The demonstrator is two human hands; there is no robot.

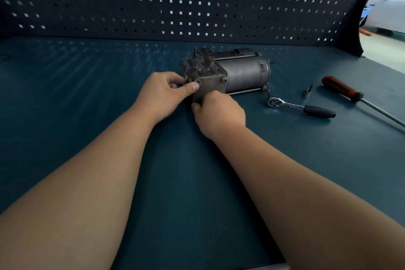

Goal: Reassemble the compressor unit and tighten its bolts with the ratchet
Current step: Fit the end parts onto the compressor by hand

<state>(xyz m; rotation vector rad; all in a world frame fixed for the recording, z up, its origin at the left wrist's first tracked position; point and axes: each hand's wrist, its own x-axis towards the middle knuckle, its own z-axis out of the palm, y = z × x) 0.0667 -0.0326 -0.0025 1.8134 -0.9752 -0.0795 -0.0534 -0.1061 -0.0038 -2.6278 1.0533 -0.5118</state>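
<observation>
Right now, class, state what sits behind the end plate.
Behind the plate sit the cast block and the motor cylinder. The right hand hides the plate's lower edge.

Bare left hand (161,94), right hand (219,112), forearms (98,171).

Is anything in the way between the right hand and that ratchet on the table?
Nothing visible is. The right hand grips the compressor, and the ratchet lies to its right with only bare bench between them. The small bit and the red-handled screwdriver lie farther right, beyond the ratchet.
</observation>
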